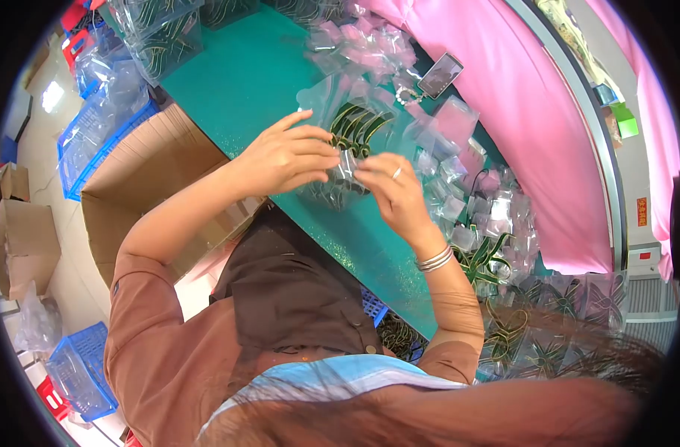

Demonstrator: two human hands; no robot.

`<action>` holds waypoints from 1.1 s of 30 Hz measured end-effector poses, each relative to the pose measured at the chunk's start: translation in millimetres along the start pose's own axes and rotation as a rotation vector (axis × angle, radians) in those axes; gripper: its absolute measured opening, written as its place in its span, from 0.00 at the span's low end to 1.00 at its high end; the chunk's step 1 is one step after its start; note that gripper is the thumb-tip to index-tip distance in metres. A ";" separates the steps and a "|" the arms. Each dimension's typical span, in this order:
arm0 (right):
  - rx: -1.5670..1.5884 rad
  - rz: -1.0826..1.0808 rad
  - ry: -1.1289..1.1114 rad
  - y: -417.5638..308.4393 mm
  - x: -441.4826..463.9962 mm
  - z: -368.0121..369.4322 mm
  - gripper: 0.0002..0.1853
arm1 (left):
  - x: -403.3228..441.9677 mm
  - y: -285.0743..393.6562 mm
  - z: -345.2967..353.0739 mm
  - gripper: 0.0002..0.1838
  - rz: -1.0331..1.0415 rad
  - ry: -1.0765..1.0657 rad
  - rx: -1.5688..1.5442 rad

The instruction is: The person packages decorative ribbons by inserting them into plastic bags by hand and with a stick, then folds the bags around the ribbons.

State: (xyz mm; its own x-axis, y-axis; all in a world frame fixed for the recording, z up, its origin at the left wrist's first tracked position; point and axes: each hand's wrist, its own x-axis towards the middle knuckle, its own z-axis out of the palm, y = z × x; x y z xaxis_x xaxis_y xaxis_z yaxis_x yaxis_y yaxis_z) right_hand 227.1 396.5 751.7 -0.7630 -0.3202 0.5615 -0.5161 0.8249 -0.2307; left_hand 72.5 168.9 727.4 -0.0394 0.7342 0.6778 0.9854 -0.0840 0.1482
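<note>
Dark green ribbon bows [364, 123] with gold edges lie with clear plastic packaging [346, 165] on the green table, between my two hands. My left hand [288, 156] reaches in from the left, its thumb and index finger closed at the plastic's near edge, its little finger spread away. My right hand [396, 190], with a ring and several bangles at the wrist, pinches the other side of the plastic. The fingertips are slightly blurred, and part of the ribbons is hidden below the hands.
Small clear packets and pink pieces [377, 45] pile up along the table's far side, near a phone [440, 74]. More ribbon bows [485, 261] lie right of my forearm. An open cardboard box [150, 186] and blue baskets [83, 369] stand to the left. Pink cloth [534, 149] hangs beyond.
</note>
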 end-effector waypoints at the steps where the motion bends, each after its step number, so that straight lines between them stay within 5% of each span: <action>1: -0.007 -0.005 0.007 0.2 -3.5 -0.6 0.15 | -3.6 -2.9 1.3 0.14 0.009 0.003 0.006; 5: -0.015 0.003 0.007 -4.6 -14.2 2.5 0.20 | -8.6 -9.9 7.2 0.18 0.048 0.084 -0.038; 33: 0.095 0.156 0.230 -8.1 -29.7 21.1 0.12 | 11.0 49.0 44.0 0.05 -0.091 0.308 0.308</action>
State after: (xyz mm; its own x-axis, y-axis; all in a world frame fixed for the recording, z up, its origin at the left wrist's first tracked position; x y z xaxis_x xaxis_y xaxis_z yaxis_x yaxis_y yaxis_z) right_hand 245.7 389.5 720.2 -0.7337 -0.0698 0.6759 -0.4415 0.8051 -0.3961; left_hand 127.6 202.5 710.4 -0.1302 0.4900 0.8619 0.9771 0.2110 0.0277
